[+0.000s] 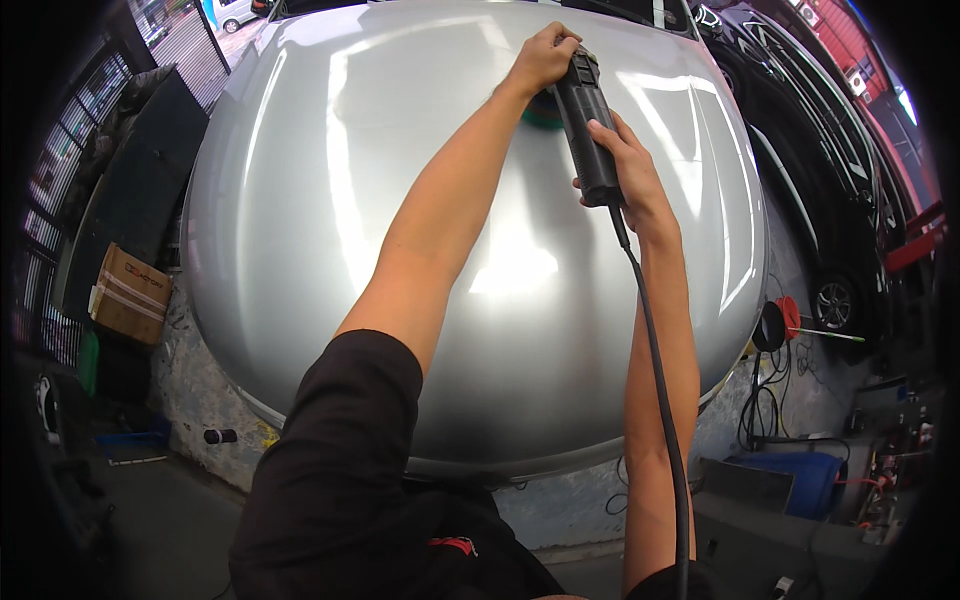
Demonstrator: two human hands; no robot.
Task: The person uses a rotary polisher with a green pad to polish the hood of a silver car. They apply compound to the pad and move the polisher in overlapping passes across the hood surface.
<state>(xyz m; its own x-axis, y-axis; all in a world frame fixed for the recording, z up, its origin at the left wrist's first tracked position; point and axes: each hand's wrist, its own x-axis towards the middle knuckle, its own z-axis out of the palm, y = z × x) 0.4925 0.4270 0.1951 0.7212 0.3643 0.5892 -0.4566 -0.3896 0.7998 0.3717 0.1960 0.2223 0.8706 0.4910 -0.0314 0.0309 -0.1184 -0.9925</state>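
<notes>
Black polisher [590, 135] is held in both hands [543, 60], each curled around it.

Over on the left, there's the brown cardboard box [131, 305], and its upper part carries a line of dark printed lettering [147, 272], slanting down to the right with the box's tilt. Now down to the black shirt [345, 430]: a little red-and-white mark [455, 545] shows low on the front, too small to read.
</notes>
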